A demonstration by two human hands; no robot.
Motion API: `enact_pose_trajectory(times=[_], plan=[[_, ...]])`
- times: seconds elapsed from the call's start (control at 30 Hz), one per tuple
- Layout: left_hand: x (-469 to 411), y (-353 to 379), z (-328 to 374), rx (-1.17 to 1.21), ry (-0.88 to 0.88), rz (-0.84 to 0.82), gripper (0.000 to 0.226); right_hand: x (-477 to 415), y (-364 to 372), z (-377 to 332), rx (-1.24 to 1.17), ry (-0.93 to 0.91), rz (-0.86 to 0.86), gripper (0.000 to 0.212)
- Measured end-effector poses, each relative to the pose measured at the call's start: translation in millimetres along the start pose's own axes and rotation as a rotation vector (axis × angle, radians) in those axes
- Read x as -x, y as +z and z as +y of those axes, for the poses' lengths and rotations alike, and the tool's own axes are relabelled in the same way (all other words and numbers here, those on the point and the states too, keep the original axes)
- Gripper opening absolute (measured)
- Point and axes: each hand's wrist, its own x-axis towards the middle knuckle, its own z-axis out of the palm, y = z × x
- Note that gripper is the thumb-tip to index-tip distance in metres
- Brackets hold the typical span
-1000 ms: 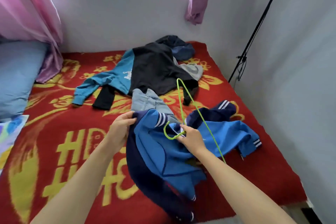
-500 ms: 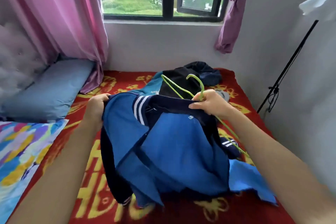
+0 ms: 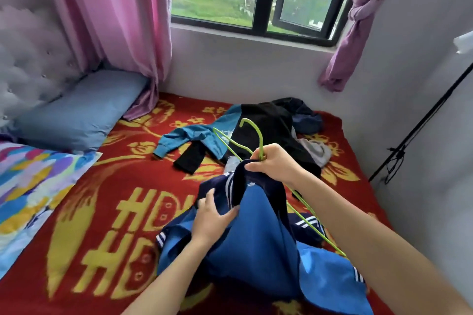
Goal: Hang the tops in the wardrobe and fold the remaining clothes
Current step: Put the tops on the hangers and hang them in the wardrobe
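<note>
blue jacket (image 3: 256,233) gathered up, hanger not yet inside

a moment ago i had the jacket stretched wide, one shoulder in each hand. now my left hand (image 3: 212,217) has let that shoulder go and come in close. it sits just below my right fingers, grasping a fold of the front under the dark collar. my right hand (image 3: 275,163) is clenched on two things at once: the collar and the neck of the green hanger (image 3: 256,133). the jacket hangs bunched from those fingers and its hem trails on the red bedspread (image 3: 102,212) below my wrists.

the hanger's hook points up beyond my knuckles. its arm runs down behind my right forearm, outside the cloth. so i judge this top is not on the hanger yet. my left hand looks placed to open the neck for it.

past my right fingertips lie a teal top (image 3: 189,135) and a black top (image 3: 271,125) in a loose heap, not yet sorted. far off to the left of my left hand is a blue pillow (image 3: 76,110). a thin black stand (image 3: 422,120) leans on the wall out past my right elbow, where a swinging hanger could catch it. no wardrobe shows.
</note>
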Motion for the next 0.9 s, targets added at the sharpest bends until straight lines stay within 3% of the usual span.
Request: enact_pose_trajectory(times=[0.17, 0.33, 0.43, 0.5, 0.57, 0.63, 0.7, 0.8, 0.9], plan=[[-18.2, 6.8, 8.1, 0.253, -0.075, -0.093, 0.089, 16.9, 3.3, -7.7, -0.018, -0.055, -0.027, 0.009], [-25.4, 5.4, 1.8, 0.179, -0.034, 0.010, 0.054, 30.6, -7.7, -2.8, -0.090, -0.075, 0.029, 0.011], [-23.4, -3.9, -10.5, 0.271, 0.023, -0.041, 0.057, 34.2, -20.0, 9.8, -0.117, -0.058, 0.102, 0.009], [-23.8, -20.7, -19.6, 0.301, 0.076, -0.045, 0.044, 32.9, -29.3, 24.8, -0.126, -0.035, 0.185, 0.006], [-21.2, -45.9, -23.5, 0.237, 0.166, -0.049, 0.027, 29.4, -37.3, 44.0, -0.142, 0.031, 0.247, 0.004], [-16.3, -74.1, -12.8, 0.113, 0.288, -0.166, 0.033, 25.5, -37.2, 62.8, -0.095, 0.114, 0.221, 0.004], [-15.7, -95.5, 7.3, -0.052, 0.351, -0.235, 0.025, 23.0, -29.4, 76.5, -0.028, 0.163, 0.165, 0.012], [-28.0, -114.6, 28.1, -0.240, 0.355, -0.219, 0.010, 24.0, -19.5, 74.7, -0.042, 0.148, 0.149, 0.017], [-37.8, -126.2, 33.0, -0.422, 0.275, -0.166, 0.015, 32.4, -25.1, 53.0, -0.221, 0.031, 0.178, 0.021]])
